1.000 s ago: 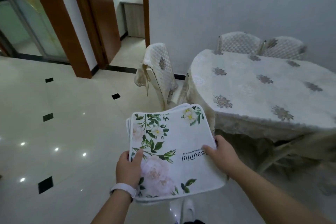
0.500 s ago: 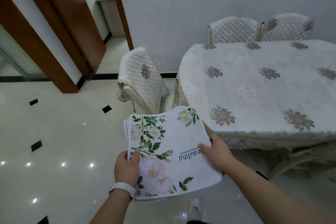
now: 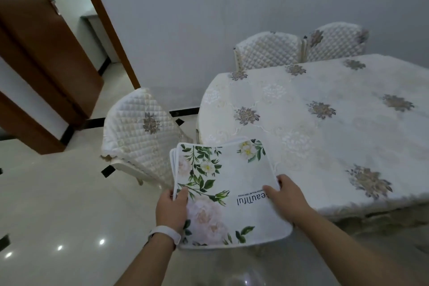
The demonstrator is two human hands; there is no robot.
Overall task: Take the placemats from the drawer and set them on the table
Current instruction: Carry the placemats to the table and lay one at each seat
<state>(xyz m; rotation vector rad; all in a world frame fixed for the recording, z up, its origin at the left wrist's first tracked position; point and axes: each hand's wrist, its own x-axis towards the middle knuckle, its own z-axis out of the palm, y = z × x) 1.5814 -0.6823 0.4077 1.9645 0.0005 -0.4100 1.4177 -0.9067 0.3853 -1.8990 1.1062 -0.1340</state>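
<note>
**Placemats in both hands at the corner of the bench**

We hold a stack of placemats in front of us, above the glossy pale floor, with its far corner reaching just over the near rounded end of the bench. The top mat is white with green leaves, pale pink and white blooms and the word "Beautiful" printed so that it reads upside down to us. At the stack's upper left corner the edges of further mats fan out from under the top one; we cannot tell how many.

Our left hand pinches the stack's left edge, thumb lying on the printed face and fingers tucked beneath. A white wristband sits on that wrist. Our right hand grips the right edge, thumb pressed on top near the lettering and the other fingers curled around the edge.

The bench is draped in a cream lace cloth with grey-brown flower motifs. A chair with a quilted cream cover stands just left of the bench end, close to the stack. Two more quilted chair backs show side by side at the bench's far edge, against the grey wall. At upper left a brown wooden door stands open.
</note>
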